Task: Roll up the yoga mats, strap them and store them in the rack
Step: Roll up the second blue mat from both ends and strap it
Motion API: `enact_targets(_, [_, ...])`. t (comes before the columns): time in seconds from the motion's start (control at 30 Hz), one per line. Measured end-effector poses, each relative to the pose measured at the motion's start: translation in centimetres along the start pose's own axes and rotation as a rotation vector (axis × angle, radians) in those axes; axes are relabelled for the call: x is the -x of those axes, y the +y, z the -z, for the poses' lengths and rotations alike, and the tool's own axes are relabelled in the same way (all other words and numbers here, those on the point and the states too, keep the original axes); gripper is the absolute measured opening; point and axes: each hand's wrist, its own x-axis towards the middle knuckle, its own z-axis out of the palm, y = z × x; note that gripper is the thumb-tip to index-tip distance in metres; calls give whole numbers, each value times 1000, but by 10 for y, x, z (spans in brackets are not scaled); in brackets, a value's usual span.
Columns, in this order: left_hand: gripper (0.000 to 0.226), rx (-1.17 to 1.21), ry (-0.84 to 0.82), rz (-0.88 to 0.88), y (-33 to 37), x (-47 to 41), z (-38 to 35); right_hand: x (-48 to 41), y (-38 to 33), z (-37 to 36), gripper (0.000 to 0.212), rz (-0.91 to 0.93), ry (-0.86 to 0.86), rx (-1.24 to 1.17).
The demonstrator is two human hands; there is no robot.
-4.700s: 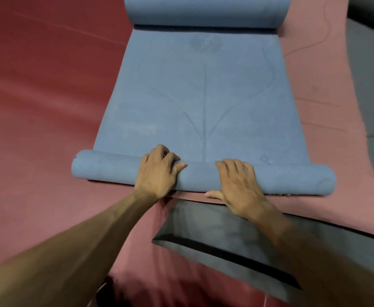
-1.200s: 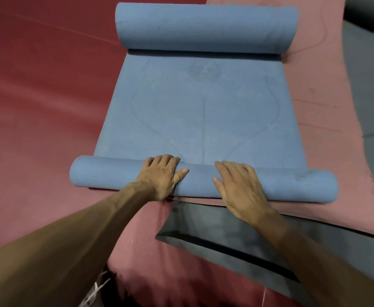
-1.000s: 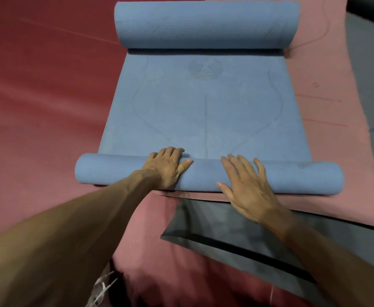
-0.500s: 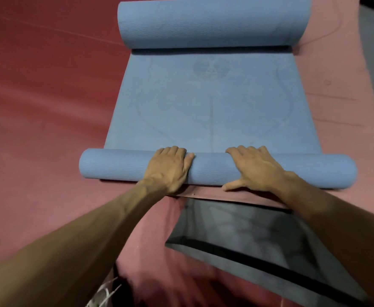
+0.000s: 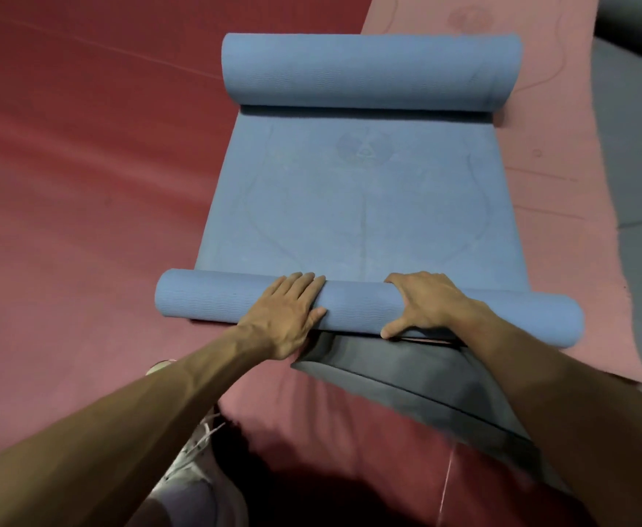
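A blue yoga mat [image 5: 365, 214] lies on the floor with both ends rolled. Its far end is a thick roll [image 5: 369, 70]. A thinner near roll [image 5: 205, 298] lies across in front of me, with a flat stretch between the two. My left hand [image 5: 285, 313] rests palm down on the near roll, fingers laid straight over its top. My right hand [image 5: 429, 302] grips the same roll further right, fingers curled over the far side and thumb at the near lower edge.
A pink mat [image 5: 563, 207] lies flat under the blue one and extends right and far. A dark grey mat [image 5: 407, 370] lies under my right forearm. Dark red floor [image 5: 83, 184] spreads to the left. A white shoe [image 5: 197, 462] shows near the bottom.
The near roll has moved away from me along the mat and grown a little thicker, and the flat stretch is shorter. My right hand went from flat to curled round the roll.
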Motion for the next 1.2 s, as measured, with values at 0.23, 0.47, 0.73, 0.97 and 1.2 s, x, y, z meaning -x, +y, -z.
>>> enact_targets(0.23, [91, 108, -21, 57, 24, 30, -12, 33, -9, -11, 77, -14, -112, -81])
enact_targets(0.47, [87, 134, -6, 71, 29, 30, -39, 35, -4, -42, 89, -24, -101, -89])
enact_targets(0.73, [100, 122, 44, 41, 19, 7, -32, 42, 10, -59, 88, 124, 191, 75])
enact_targets(0.97, [97, 166, 14, 56, 9, -18, -23, 57, -5, -93, 64, 59, 650, 122])
enact_targets(1.2, [57, 210, -10, 88, -1, -51, -15, 40, 3, -77, 64, 3, 572, 113])
